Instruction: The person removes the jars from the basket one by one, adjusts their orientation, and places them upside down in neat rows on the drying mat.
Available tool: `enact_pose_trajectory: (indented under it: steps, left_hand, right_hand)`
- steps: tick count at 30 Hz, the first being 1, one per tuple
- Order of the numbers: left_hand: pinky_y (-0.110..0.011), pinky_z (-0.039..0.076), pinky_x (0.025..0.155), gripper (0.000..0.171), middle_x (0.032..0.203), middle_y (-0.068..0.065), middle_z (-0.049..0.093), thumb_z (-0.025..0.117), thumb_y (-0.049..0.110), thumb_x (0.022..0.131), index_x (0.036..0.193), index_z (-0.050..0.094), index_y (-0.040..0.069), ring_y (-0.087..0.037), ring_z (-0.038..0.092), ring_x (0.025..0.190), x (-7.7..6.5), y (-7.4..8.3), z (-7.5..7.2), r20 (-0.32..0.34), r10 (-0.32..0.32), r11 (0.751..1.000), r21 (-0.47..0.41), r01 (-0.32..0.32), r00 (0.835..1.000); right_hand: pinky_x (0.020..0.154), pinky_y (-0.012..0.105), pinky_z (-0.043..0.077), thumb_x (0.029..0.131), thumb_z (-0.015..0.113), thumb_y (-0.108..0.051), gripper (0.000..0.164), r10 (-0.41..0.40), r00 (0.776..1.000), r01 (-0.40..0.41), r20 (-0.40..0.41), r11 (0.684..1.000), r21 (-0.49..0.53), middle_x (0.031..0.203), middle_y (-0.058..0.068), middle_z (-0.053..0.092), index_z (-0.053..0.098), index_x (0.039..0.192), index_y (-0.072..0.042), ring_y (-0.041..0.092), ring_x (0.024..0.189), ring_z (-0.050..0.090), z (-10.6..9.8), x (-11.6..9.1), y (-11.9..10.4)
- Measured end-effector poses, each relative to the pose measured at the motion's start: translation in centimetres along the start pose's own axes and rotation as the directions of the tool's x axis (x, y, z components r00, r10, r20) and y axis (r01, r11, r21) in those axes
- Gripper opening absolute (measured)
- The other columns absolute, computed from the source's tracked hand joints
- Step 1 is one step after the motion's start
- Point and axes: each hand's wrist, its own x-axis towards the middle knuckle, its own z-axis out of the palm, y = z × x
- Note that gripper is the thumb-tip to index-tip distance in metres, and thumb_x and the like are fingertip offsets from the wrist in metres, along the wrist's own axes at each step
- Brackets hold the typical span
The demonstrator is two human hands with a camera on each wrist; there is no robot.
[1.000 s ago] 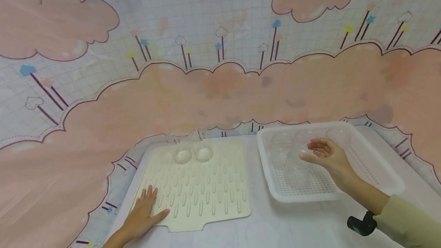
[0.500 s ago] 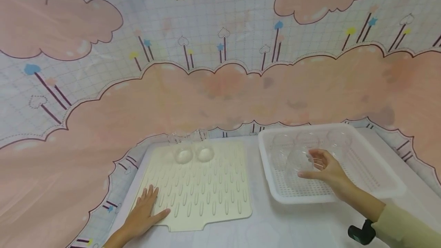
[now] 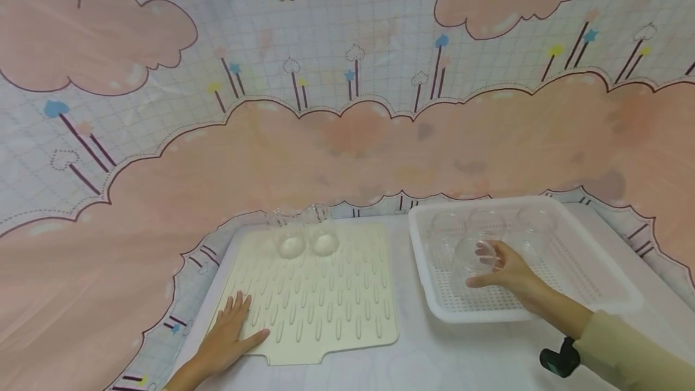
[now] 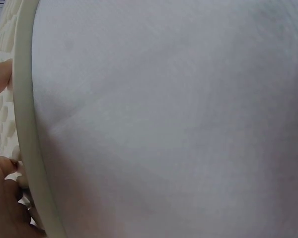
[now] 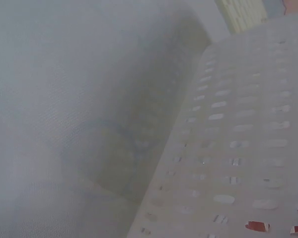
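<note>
My left hand rests on the front left corner of a cream drying mat with raised ribs, its fingers spread. In the left wrist view, parts of the fingers show over the mat's edge. Over at the right, my right hand grips a clear cup inside a white perforated basket. The thumb lies on the cup's near side, and the fingers reach round its far side. Only the basket's outer wall shows in the right wrist view, without the hand.
Two clear cups stand side by side at the mat's back edge. Several more clear cups are along the back of the basket. A strip of white table separates mat and basket. Behind hangs a patterned cloth.
My right hand has come down and slightly left, from above the basket onto the clear cup, and its fingers have closed round it. The left hand stays in place.
</note>
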Motion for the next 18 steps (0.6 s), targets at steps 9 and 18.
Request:
enact_pose_trajectory:
  steps: [9,18]
  left_hand:
    - [-0.068,0.002,0.113,0.102,0.158,-0.035,0.007,0.066,0.057,0.089,0.152,0.024,-0.012,-0.055,-0.001,0.144,0.23,-0.10,0.11,0.015,-0.020,1.000,0.016,0.020,1.000]
    - [-0.068,0.003,0.113,0.103,0.158,-0.035,0.008,0.066,0.057,0.089,0.152,0.024,-0.012,-0.056,-0.001,0.144,0.14,0.02,0.07,0.022,-0.023,0.999,0.023,0.023,0.999]
  right_hand:
    - [0.107,0.072,0.024,0.075,0.088,-0.007,0.093,0.025,0.999,-0.025,0.025,1.000,-0.001,0.149,0.033,0.037,0.031,0.146,0.008,0.053,0.135,0.031,0.13,0.36,-0.27]
    - [0.104,0.073,0.028,0.075,0.087,-0.005,0.088,0.015,1.000,-0.015,0.021,1.000,0.002,0.146,0.034,0.040,0.034,0.145,0.008,0.053,0.134,0.034,0.12,0.37,-0.08]
